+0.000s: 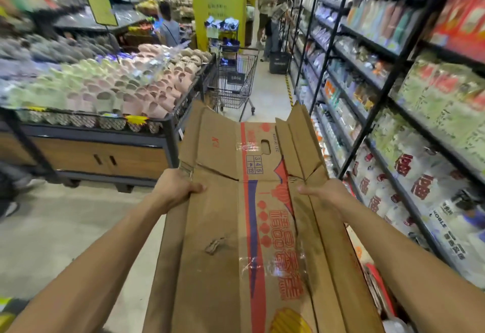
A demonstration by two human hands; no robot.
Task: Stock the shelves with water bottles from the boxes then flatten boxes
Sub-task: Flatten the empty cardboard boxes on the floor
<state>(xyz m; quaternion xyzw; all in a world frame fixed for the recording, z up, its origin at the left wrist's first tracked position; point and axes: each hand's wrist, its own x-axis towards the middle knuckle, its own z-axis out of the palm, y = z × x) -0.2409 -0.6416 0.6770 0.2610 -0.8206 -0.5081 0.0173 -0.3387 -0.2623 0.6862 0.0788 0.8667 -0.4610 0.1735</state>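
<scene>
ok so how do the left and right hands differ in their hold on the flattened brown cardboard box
The left hand grips the flattened brown cardboard box at its left edge, by a torn crease; the right hand grips the right edge, where narrow folded flaps overlap. The left hand's thumb rests on plain board, the right hand's nearer the red print. Both thumbs lie on top, fingers curled under.

box [252, 214] | brown cardboard, red-blue print | flattened | held out lengthwise

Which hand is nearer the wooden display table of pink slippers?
Left. The left hand grips the brown cardboard box at its edge toward the table; the right hand grips the opposite edge, beside black shelves.
</scene>
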